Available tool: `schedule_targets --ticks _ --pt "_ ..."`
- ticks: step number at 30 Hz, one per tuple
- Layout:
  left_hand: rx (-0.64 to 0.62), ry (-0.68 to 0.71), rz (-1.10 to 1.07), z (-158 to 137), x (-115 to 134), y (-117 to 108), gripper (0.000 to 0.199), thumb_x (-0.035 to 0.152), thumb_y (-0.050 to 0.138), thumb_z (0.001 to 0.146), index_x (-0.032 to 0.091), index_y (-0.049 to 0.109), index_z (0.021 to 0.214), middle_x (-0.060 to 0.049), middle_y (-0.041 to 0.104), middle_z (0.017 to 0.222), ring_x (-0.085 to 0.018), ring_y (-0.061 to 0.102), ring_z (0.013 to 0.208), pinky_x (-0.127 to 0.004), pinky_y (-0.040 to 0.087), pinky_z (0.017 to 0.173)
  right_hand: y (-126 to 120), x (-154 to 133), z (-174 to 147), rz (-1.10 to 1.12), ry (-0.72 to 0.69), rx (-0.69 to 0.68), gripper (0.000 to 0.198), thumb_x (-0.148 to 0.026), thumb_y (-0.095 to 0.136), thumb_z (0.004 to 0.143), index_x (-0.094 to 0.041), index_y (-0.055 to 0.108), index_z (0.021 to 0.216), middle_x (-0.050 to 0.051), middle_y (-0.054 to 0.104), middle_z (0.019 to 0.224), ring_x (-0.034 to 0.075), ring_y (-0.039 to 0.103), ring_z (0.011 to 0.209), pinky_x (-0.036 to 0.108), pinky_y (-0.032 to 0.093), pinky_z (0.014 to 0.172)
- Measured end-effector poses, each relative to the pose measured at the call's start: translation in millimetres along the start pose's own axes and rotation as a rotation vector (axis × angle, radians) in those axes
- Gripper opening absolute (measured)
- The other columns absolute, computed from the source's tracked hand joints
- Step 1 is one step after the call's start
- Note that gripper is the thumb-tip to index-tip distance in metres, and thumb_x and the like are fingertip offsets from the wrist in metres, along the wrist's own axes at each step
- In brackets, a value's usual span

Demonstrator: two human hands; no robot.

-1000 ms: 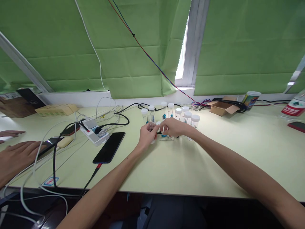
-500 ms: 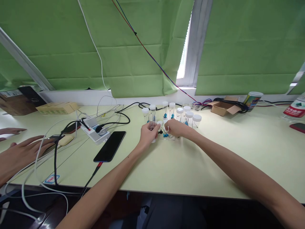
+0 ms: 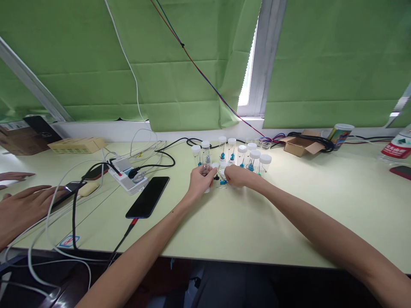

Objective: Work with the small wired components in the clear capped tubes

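My left hand (image 3: 199, 180) is wrapped around a clear vial (image 3: 206, 159) that stands upright, its lower end showing under the fingers. My right hand (image 3: 238, 175) is closed and low over the table, its fingertips by a small blue part (image 3: 223, 182); whatever they pinch is hidden. Between the hands lie a small black part (image 3: 217, 177) and a thin metal pin (image 3: 221, 187). Behind them stand several white-capped clear vials with blue pieces and thin wires inside, among them a vial (image 3: 222, 147) at the back and a wide-capped vial (image 3: 265, 160) on the right.
To the left lie a black phone (image 3: 147, 197) on a cable, a white power strip (image 3: 128, 177) and tangled cords. Another person's hand (image 3: 25, 205) rests at the far left. At the back right are a small cardboard box (image 3: 300, 147), a can (image 3: 341, 136) and a bottle (image 3: 398, 145).
My right hand has shifted slightly right and down, nearer the small blue part. My left hand stays on the vial, almost unmoved.
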State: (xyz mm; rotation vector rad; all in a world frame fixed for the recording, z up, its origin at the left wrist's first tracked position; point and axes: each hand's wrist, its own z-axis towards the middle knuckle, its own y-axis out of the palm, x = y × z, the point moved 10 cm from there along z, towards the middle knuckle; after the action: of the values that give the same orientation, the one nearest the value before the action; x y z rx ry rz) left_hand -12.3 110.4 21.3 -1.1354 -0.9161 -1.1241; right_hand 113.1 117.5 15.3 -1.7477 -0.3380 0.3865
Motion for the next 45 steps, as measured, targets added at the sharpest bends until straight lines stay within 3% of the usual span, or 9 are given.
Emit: schedule_targets --ticks 8,16,23,30,34,40,45 --pt "-0.023 0.012 0.032 -1.3 3.2 3.2 0.031 0.046 0.068 0.077 0.020 0.053 0.070 0.004 0.053 0.047 -0.009 0.043 0.039 -0.023 0.033 0.043 1.0 -1.2 -3.8 -0.021 0.033 0.020 0.021 -0.007 0.051 0.087 -0.011 0.064 0.104 0.020 0.065 0.110 0.026 0.069 0.088 0.027 0.044 0.059" --pt "-0.033 0.043 0.072 1.5 0.1 3.5 0.032 0.048 0.067 0.078 0.020 0.053 0.070 0.004 0.052 0.045 -0.010 0.044 0.038 -0.023 0.034 0.044 12.1 3.7 6.9 -0.032 0.010 0.023 0.020 -0.008 0.049 0.088 -0.011 0.064 0.101 0.019 0.067 0.098 0.027 0.069 0.085 0.027 0.043 0.056" --pt "-0.032 0.067 0.115 3.0 -0.9 2.9 0.031 0.048 0.066 0.078 0.020 0.054 0.069 0.005 0.050 0.043 -0.010 0.044 0.037 -0.024 0.035 0.045 5.4 -0.7 1.4 -0.032 0.019 0.016 0.015 -0.008 0.051 0.088 -0.011 0.063 0.098 0.018 0.066 0.099 0.024 0.067 0.081 0.026 0.041 0.056" --pt "-0.016 0.085 0.176 2.4 1.9 1.0 0.028 0.043 0.064 0.079 0.021 0.053 0.067 0.005 0.049 0.044 -0.010 0.043 0.038 -0.025 0.034 0.045 -22.1 1.0 -7.4 0.004 0.040 0.116 0.013 -0.007 0.046 0.091 -0.013 0.057 0.095 0.016 0.064 0.099 0.021 0.064 0.079 0.027 0.035 0.055" --pt "0.012 0.127 0.221 2.6 6.7 -1.2 0.028 0.041 0.065 0.077 0.020 0.053 0.063 0.005 0.049 0.047 -0.010 0.041 0.043 -0.024 0.032 0.047 -53.5 0.0 -21.1 0.061 0.041 0.251 0.014 -0.005 0.044 0.091 -0.014 0.054 0.089 0.015 0.066 0.093 0.019 0.062 0.072 0.027 0.034 0.054" --pt "0.018 0.171 0.282 0.7 12.0 0.1 0.026 0.038 0.063 0.077 0.020 0.053 0.062 0.005 0.047 0.049 -0.010 0.038 0.046 -0.024 0.031 0.049 -85.8 -3.9 -43.3 0.455 -0.067 0.325 0.018 -0.004 0.040 0.091 -0.018 0.048 0.084 0.004 0.066 0.071 0.014 0.063 0.057 0.023 0.042 0.056" --pt "0.020 0.227 0.334 -2.8 20.1 2.1 0.027 0.037 0.062 0.078 0.020 0.049 0.061 0.004 0.047 0.054 -0.011 0.039 0.052 -0.025 0.031 0.053 -99.2 -3.7 -52.7 0.545 -0.145 0.362 0.021 -0.005 0.043 0.090 -0.019 0.045 0.075 0.002 0.066 0.065 0.013 0.067 0.059 0.021 0.045 0.055"
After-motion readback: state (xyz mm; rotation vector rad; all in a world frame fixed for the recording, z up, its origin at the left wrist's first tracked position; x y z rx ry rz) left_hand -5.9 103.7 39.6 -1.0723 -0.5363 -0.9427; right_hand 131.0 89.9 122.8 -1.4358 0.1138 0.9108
